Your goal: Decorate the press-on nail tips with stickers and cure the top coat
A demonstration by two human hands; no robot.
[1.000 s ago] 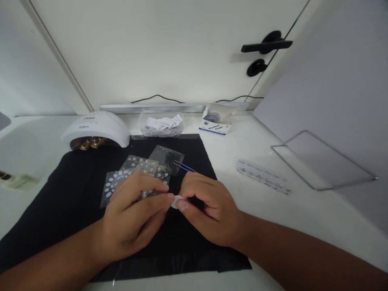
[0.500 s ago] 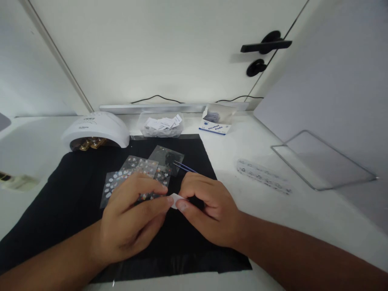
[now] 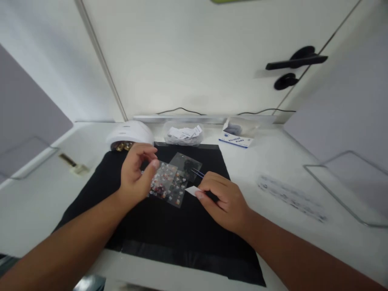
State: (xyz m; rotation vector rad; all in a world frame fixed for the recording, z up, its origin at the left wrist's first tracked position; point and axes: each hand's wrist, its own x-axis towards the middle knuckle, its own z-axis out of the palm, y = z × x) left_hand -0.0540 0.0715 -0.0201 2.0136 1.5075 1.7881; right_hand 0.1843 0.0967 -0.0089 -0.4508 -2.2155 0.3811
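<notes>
My right hand (image 3: 226, 200) rests on the black mat (image 3: 169, 234) and pinches a small white pad (image 3: 192, 190) between thumb and forefinger. The tips of blue tweezers (image 3: 197, 173) stick out from behind the same hand. Above the mat's left part my left hand (image 3: 136, 176) is raised with its fingers loosely curled and apart, and I see nothing in it. It hovers over clear sheets of nail stickers (image 3: 169, 186) that lie fanned out on the mat, close to a white nail lamp (image 3: 130, 132).
Behind the mat lie a clear bag of paper slips (image 3: 183, 135) and a box of alcohol pads (image 3: 236, 139). A clear strip (image 3: 291, 196) lies on the white table to the right. Wire-framed panels (image 3: 348, 190) stand on both sides. A black door handle (image 3: 295, 60) is on the back wall.
My left hand let go of the white pad and moved up and left towards the nail lamp. My right hand keeps the pad. The camera view shifted left.
</notes>
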